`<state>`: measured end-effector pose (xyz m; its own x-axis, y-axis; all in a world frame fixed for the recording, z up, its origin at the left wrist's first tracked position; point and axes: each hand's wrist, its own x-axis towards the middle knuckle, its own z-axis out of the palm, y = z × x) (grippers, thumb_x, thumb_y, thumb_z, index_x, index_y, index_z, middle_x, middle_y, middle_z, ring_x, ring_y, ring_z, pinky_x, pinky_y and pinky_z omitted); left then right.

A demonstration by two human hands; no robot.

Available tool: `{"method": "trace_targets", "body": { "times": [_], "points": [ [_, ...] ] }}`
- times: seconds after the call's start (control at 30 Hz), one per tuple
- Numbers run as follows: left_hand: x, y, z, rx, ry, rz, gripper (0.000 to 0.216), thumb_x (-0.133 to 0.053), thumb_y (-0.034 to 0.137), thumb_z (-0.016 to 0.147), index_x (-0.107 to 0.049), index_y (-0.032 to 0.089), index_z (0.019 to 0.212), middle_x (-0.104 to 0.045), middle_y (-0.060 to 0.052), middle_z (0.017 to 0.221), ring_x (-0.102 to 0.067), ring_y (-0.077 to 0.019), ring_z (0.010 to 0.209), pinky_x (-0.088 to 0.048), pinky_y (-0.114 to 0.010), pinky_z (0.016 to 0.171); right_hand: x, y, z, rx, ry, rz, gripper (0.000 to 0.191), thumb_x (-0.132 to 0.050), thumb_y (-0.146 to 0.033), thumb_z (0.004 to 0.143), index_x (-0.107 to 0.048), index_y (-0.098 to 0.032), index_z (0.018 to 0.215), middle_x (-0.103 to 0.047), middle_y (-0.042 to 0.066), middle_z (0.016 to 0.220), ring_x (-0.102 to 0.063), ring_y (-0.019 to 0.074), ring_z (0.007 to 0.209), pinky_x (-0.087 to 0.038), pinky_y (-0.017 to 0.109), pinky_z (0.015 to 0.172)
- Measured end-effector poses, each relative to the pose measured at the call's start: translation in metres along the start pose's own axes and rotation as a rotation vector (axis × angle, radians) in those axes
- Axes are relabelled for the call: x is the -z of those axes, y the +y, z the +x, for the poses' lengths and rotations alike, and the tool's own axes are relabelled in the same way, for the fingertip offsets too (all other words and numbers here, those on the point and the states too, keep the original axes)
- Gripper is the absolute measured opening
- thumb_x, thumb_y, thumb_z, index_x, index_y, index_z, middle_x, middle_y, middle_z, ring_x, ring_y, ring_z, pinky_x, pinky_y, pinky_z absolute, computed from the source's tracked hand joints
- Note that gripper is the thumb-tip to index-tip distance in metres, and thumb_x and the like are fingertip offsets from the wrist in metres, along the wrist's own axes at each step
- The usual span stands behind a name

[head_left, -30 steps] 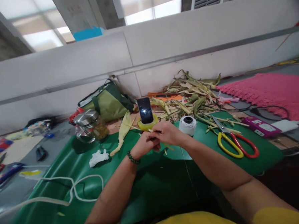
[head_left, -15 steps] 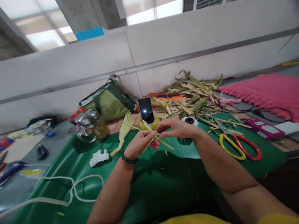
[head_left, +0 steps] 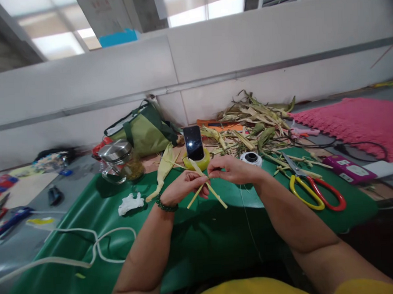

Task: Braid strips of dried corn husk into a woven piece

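My left hand pinches crossed strips of pale corn husk above the green mat. Two narrow ends stick out below the fingers, and a wider pointed end rises above them. Close against it, my right hand has its thumb and fingers pressed together near the crossing. What sits between the right fingertips is too small to make out. A thin thread hangs below the right wrist, by a white spool. Behind the hands a phone stands in a yellow roll. A larger corn husk lies left of it.
Scissors with yellow and red handles lie on the green mat at right. Dried husks pile up behind. A glass jar, a green bag, crumpled tissue and a white cable are at left.
The husk strips have turned slightly, so their lower ends show more plainly. My right fingers have curled closer together beside the left hand. The view has shifted a little.
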<state>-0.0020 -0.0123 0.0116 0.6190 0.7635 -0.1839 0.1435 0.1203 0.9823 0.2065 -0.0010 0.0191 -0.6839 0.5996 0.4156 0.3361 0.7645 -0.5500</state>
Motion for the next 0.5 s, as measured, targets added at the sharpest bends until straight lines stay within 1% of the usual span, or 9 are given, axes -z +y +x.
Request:
{"method": "trace_targets", "body": {
  "times": [0.07,0.2,0.27,0.33,0.4,0.47,0.5],
  "points": [
    [0.003,-0.002,0.001,0.007,0.027,-0.023,0.048,-0.075,0.058,0.066,-0.066,0.011,0.070,-0.069,-0.006,0.062,-0.064,-0.0136,0.054,-0.053,-0.025,0.059,0.000,0.001,0.001,-0.032,0.025,0.018,0.015,-0.053,-0.022,0.089,-0.062,-0.015,0.079,-0.061,0.001,0.072,-0.052,0.0111,0.066,-0.040,0.022,0.063],
    [0.002,-0.004,0.005,-0.029,0.169,-0.055,0.048,-0.076,0.054,0.066,-0.068,0.011,0.085,-0.070,-0.005,0.069,-0.067,-0.0144,0.061,-0.054,-0.026,0.064,-0.003,0.003,0.004,-0.100,0.099,0.071,0.012,-0.057,-0.024,0.086,-0.062,-0.015,0.080,-0.059,-0.001,0.068,-0.050,0.0099,0.062,-0.038,0.021,0.058],
    [-0.002,-0.004,0.007,-0.072,0.235,-0.047,0.048,-0.074,0.055,0.067,-0.067,0.013,0.088,-0.070,-0.004,0.069,-0.067,-0.0142,0.063,-0.054,-0.027,0.067,-0.005,0.005,0.005,-0.104,0.137,0.095,0.009,-0.059,-0.023,0.084,-0.062,-0.016,0.080,-0.061,0.000,0.069,-0.051,0.0102,0.062,-0.040,0.021,0.059],
    [-0.005,-0.004,0.008,-0.137,0.285,0.017,0.044,-0.071,0.056,0.070,-0.067,0.014,0.081,-0.067,-0.002,0.064,-0.064,-0.0129,0.059,-0.053,-0.025,0.064,-0.006,0.007,0.005,-0.102,0.201,0.097,0.009,-0.060,-0.024,0.083,-0.063,-0.016,0.079,-0.063,0.001,0.072,-0.054,0.0113,0.066,-0.042,0.022,0.062],
    [-0.008,-0.006,0.010,-0.202,0.333,0.138,0.041,-0.066,0.055,0.075,-0.063,0.014,0.067,-0.061,0.000,0.055,-0.058,-0.0109,0.051,-0.049,-0.023,0.057,-0.007,0.008,0.005,-0.113,0.321,0.032,0.013,-0.060,-0.028,0.084,-0.063,-0.016,0.081,-0.063,0.003,0.075,-0.056,0.0125,0.069,-0.044,0.023,0.064],
    [-0.011,-0.010,0.011,-0.257,0.403,0.300,0.041,-0.060,0.049,0.081,-0.057,0.016,0.056,-0.056,0.001,0.050,-0.052,-0.0100,0.047,-0.043,-0.021,0.051,-0.008,0.007,0.005,-0.134,0.400,-0.062,0.020,-0.064,-0.034,0.083,-0.065,-0.016,0.090,-0.062,0.002,0.072,-0.055,0.0125,0.066,-0.042,0.024,0.063],
    [-0.013,-0.012,0.012,-0.283,0.439,0.389,0.039,-0.059,0.045,0.082,-0.056,0.016,0.055,-0.056,0.001,0.050,-0.051,-0.0103,0.048,-0.041,-0.021,0.050,-0.010,0.005,0.005,-0.141,0.398,-0.101,0.026,-0.067,-0.038,0.082,-0.066,-0.016,0.096,-0.061,0.000,0.070,-0.054,0.0122,0.063,-0.041,0.023,0.060]
  ]
}}
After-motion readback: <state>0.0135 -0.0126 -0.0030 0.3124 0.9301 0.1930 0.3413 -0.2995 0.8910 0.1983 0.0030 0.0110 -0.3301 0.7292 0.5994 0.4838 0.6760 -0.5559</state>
